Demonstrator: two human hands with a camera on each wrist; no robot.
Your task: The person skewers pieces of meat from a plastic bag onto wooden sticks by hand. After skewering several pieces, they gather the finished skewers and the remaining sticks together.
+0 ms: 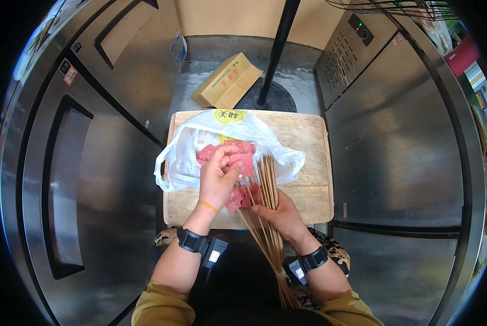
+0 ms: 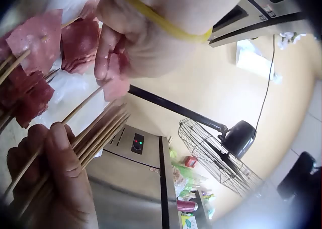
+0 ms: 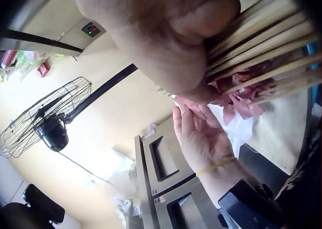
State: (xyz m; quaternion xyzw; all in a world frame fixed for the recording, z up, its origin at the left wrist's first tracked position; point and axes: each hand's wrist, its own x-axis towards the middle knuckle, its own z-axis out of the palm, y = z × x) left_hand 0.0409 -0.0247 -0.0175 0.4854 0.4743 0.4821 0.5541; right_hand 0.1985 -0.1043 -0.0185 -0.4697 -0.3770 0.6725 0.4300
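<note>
Pink and thin, a meat slice (image 1: 242, 164) sits pinched between the thumb and fingers of the left hand (image 1: 217, 182) in the head view, in front of an open white plastic bag (image 1: 276, 138) on a wooden board (image 1: 315, 190). Beside it, the right hand (image 1: 282, 217) grips a bundle of wooden skewers (image 1: 269, 185), its fingers wrapped around them. From the left wrist, one skewer's upper end reaches the slice, with more meat pieces (image 2: 37, 48) threaded on skewers alongside; a yellow band (image 2: 161, 20) circles the left wrist. From the right wrist, skewers fan out past the right hand, whose fingertips are hidden, and a wire-caged fan (image 3: 48, 116) shows behind.
</note>
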